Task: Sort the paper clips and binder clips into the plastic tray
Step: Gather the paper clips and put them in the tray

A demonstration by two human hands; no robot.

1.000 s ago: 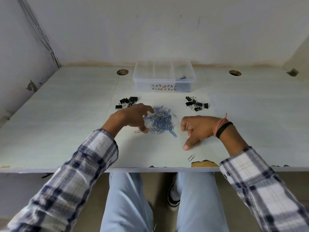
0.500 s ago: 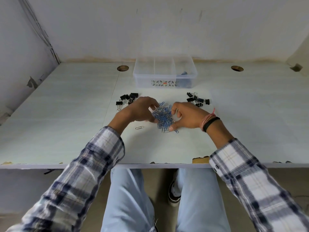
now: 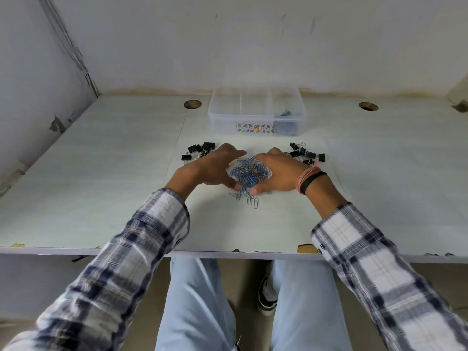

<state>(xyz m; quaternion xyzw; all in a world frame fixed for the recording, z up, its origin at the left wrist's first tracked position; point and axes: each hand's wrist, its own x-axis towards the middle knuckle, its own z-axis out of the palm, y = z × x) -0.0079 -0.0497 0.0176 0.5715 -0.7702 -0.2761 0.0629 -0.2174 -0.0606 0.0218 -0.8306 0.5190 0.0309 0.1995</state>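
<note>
Fingers round tangled blue wire paper clips

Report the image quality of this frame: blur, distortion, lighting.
Head view: wide-angle bending curves the desk edge and walls; sleeves at the bottom are motion-blurred; the paper clips between the hands stay fairly sharp; light is soft and even, with faint shadows; the tray shows no strong glare.
</note>
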